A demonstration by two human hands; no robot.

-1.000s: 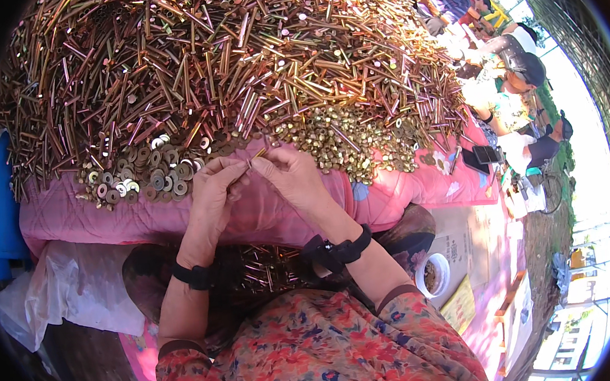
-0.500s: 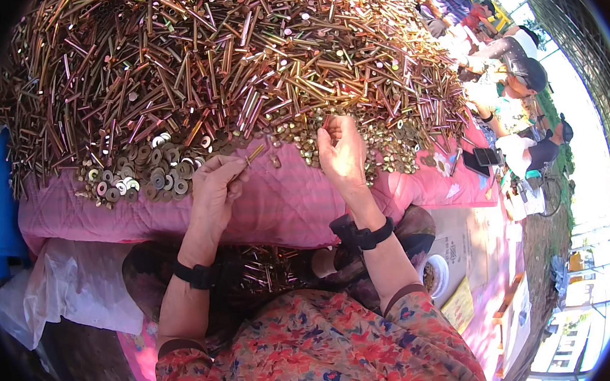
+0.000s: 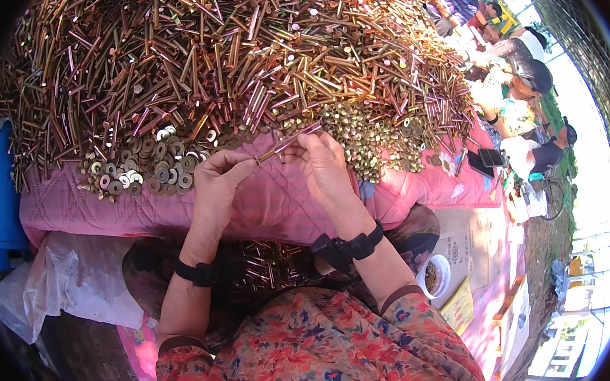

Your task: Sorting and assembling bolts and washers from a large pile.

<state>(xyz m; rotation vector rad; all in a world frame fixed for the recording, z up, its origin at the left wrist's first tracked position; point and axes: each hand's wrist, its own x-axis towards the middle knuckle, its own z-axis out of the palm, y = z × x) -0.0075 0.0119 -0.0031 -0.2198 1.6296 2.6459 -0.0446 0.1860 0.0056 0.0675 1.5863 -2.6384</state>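
My left hand (image 3: 222, 183) is closed, thumb and forefinger pinching the near end of a thin gold bolt (image 3: 268, 154). A pinkish metal sleeve (image 3: 298, 139) lies in line with the bolt, pointing up to the right; whether the bolt runs inside it is too small to tell. The closed fingers of my right hand (image 3: 326, 167) are at this sleeve. Both hands are held above the pink quilted cloth (image 3: 142, 210). Left of them lie loose flat washers (image 3: 163, 162), and a heap of small brass-coloured nuts (image 3: 380, 141) spreads beside my right hand.
A large pile of metal tubes and bolts (image 3: 202, 62) fills the far side. A blue container (image 3: 2, 207) stands at the left, a phone (image 3: 490, 158) lies at the right. A white bucket (image 3: 435, 275) is by my right knee. Other people (image 3: 525, 76) sit along the right.
My right hand has come back from the nuts toward my left hand, and its fingers are now at the pinkish sleeve in line with the bolt. My left hand has barely moved.
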